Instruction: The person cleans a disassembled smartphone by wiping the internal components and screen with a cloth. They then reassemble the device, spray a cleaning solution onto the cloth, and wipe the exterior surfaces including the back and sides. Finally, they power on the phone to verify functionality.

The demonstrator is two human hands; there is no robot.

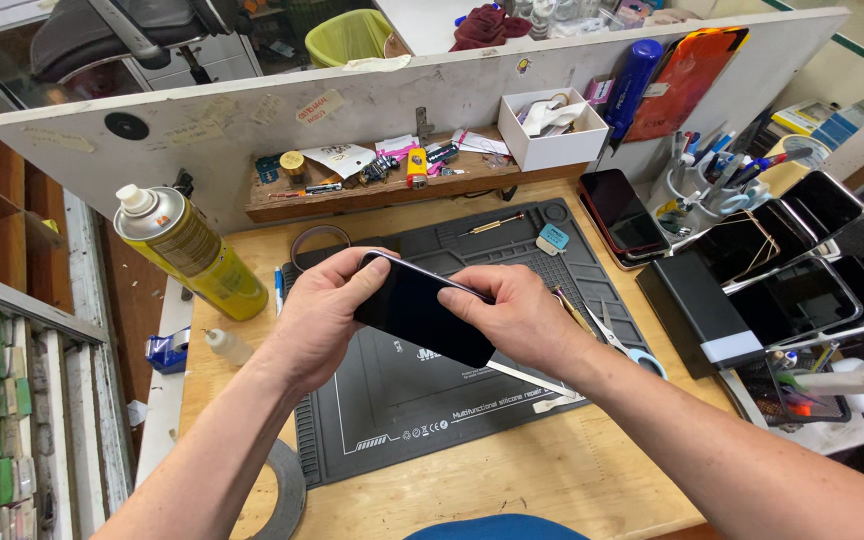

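Note:
I hold a dark smartphone (420,308) with both hands above a grey silicone repair mat (392,400). My left hand (317,315) grips its left end, fingers curled over the top edge. My right hand (517,315) clasps the right end, thumb pressing on the dark glass. The phone is tilted, its screen facing me. Under my right hand lie tweezers (532,380) and scissors with blue handles (622,345) on the mat.
A yellow spray can (192,250) and a small squeeze bottle (227,345) stand at the left. A screwdriver (492,225) lies on the mat's far part. Several phones (622,215) and screens (802,265) sit at the right, beside a pen cup (697,175). A tape roll (287,490) lies near the front edge.

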